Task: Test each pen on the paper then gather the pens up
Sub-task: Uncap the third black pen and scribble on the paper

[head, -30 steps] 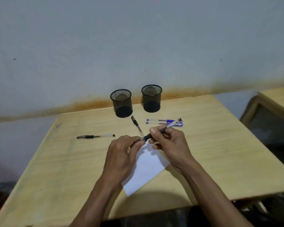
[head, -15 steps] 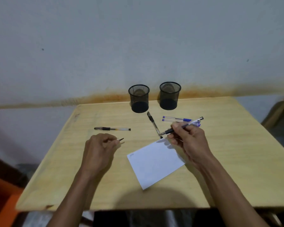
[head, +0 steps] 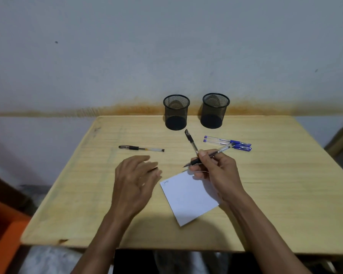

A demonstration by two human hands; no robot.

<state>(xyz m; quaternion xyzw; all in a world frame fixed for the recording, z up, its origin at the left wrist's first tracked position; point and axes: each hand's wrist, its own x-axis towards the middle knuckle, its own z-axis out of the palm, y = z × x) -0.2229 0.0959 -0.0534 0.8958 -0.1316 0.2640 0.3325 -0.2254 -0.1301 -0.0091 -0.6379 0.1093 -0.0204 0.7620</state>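
My right hand [head: 216, 171] pinches the uncapped black pen [head: 210, 155] at its rubber grip, tip just beyond the paper's [head: 188, 196] far edge. It should be light, stiff and slightly slick. My left hand [head: 135, 180] loosely holds its cap [head: 153, 169].

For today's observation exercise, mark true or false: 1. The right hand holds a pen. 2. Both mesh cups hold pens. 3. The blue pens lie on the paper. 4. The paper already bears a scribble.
1. The right hand holds a pen: true.
2. False: both mesh cups look empty.
3. False: the blue pens lie on the table, beyond the paper.
4. True: a scribble marks one corner.
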